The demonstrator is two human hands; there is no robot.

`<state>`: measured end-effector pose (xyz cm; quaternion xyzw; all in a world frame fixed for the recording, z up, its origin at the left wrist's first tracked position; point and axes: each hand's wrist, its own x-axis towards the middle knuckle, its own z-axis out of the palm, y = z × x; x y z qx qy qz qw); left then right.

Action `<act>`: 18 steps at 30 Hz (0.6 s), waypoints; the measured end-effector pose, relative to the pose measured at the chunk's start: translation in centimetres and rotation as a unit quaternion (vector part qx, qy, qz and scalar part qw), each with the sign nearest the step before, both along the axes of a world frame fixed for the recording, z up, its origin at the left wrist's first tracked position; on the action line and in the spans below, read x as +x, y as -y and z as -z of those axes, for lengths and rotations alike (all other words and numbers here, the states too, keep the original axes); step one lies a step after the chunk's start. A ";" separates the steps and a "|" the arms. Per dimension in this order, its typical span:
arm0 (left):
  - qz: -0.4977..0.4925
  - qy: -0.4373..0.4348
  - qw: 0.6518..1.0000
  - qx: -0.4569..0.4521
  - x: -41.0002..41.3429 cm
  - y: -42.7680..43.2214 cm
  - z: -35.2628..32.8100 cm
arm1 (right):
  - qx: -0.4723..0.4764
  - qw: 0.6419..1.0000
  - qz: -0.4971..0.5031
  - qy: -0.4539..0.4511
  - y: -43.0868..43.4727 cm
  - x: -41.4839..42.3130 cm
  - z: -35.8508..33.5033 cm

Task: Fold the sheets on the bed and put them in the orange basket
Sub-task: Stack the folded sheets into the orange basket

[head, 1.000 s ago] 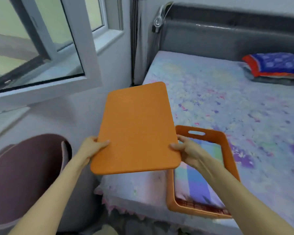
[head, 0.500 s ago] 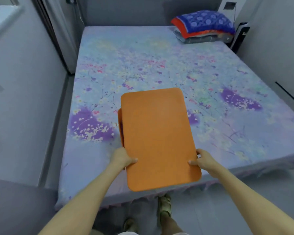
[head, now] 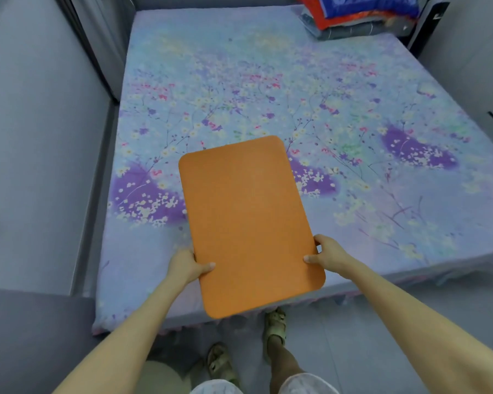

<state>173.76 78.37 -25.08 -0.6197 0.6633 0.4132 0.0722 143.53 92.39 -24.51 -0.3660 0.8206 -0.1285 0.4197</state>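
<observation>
An orange lid [head: 248, 223] is held over the near edge of the bed [head: 239, 81]. The left hand [head: 188, 265] grips its left side and the right hand [head: 328, 253] its right side, both thumbs on top near its closest corners. The lid hides whatever lies beneath it, and folded bedding [head: 359, 15] is stacked at the bed's far right corner.

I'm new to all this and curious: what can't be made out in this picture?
In the head view:
Orange basket: not visible; the orange lid may be covering it, cannot tell.
Fingers of the left hand and right hand: hidden under the lid, only thumbs show.
Folded bedding pile at the far corner: cut off by the top edge.
</observation>
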 end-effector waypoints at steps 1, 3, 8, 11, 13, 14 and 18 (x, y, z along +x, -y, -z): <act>-0.005 0.001 1.000 0.002 -0.1 0.1 -0.1 | 0.007 1.000 -0.008 -0.004 0.2 -0.1 0.0; -0.012 -0.007 1.000 0.004 -0.4 0.3 0.0 | 0.013 1.000 -0.019 -0.011 0.4 -0.4 0.1; -0.012 -0.032 0.999 -0.016 -1.1 0.2 -0.4 | -0.015 1.000 -0.007 -0.014 -0.2 -0.5 0.3; -0.012 -0.028 0.999 -0.020 -1.3 0.2 -0.2 | -0.024 1.000 0.005 -0.015 -0.4 -0.6 0.8; -0.016 -0.018 1.000 -0.011 -1.3 0.4 0.0 | -0.018 1.000 0.002 -0.017 -0.3 -0.8 0.9; -0.016 -0.015 1.000 -0.009 -1.3 0.5 0.0 | -0.015 1.000 -0.002 -0.019 -0.2 -0.9 1.0; -0.001 0.006 1.000 -0.013 -1.3 0.5 0.3 | -0.009 0.999 -0.011 -0.036 -0.1 -0.8 1.5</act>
